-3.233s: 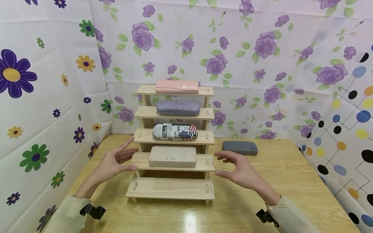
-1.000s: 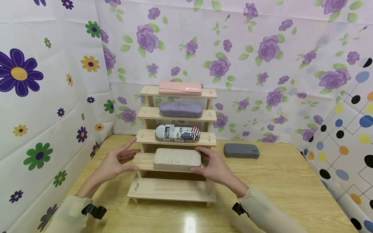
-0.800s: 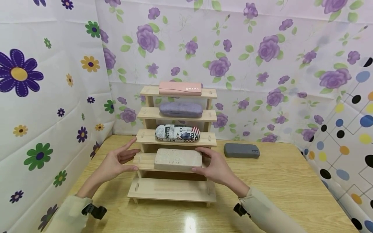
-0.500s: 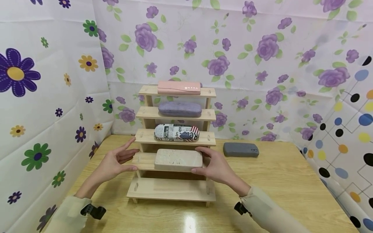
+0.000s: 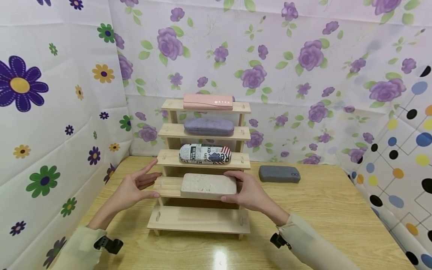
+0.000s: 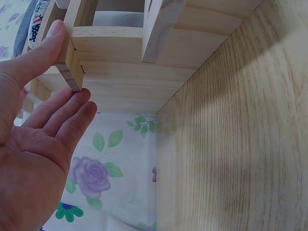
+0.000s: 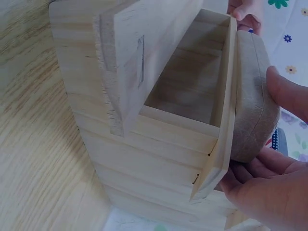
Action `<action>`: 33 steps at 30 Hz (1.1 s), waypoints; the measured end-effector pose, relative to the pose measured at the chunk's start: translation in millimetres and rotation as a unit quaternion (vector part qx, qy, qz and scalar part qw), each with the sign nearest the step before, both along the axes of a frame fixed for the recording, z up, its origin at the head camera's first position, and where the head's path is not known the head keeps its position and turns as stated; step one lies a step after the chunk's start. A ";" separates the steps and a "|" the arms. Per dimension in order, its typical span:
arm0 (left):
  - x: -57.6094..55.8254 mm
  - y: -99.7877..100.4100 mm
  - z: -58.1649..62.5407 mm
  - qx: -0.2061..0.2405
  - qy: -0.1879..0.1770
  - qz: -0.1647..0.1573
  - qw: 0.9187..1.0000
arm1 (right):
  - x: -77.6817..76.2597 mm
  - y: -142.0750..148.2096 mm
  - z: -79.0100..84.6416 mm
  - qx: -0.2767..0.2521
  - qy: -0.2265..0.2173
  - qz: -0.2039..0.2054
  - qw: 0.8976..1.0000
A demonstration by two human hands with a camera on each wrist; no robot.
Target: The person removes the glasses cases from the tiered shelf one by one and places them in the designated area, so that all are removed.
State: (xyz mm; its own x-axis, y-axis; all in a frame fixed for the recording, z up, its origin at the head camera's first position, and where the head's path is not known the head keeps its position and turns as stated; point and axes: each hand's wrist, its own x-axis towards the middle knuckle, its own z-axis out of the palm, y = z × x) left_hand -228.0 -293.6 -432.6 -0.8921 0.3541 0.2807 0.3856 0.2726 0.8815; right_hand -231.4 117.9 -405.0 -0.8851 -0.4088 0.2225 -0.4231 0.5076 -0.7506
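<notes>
A wooden stepped rack (image 5: 198, 218) stands on the table, with a glasses case on each of its upper four steps. My right hand (image 5: 249, 190) holds the right end of the beige speckled glasses case (image 5: 208, 185) on the second step from the bottom, thumb in front and fingers behind. In the right wrist view this beige case (image 7: 252, 91) sits along the step's board. My left hand (image 5: 134, 186) holds the left end of the same step, its thumb and fingertips on opposite edges of the board (image 6: 70, 72) in the left wrist view.
Above stand a newspaper-print glasses case (image 5: 204, 154), a lavender one (image 5: 208, 127) and a pink one (image 5: 207, 102). A grey glasses case (image 5: 279, 174) lies on the table (image 5: 324, 221) right of the rack. Patterned cloth walls enclose the back and sides.
My right hand has come in from beside the rack and taken hold of the beige case, which has slid right along its step. My left hand has kept its place at the rack.
</notes>
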 end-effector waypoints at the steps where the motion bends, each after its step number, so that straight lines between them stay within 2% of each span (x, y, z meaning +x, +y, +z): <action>1: 0.1 -0.1 0.2 0.000 -0.001 -0.001 1.000 | 0.0 0.0 0.7 0.005 0.002 -0.001 1.000; 7: 0.0 -0.7 1.1 -0.002 -0.003 -0.002 1.000 | -2.5 -1.8 3.9 0.037 0.012 0.005 0.999; 11: 0.0 -0.6 0.8 0.001 -0.003 -0.005 1.000 | -3.3 -2.6 3.5 0.037 0.006 0.009 0.999; 33: 0.6 -1.1 -0.1 -0.005 0.004 0.001 1.000 | 2.2 -0.6 -7.3 -0.071 -0.022 0.025 0.997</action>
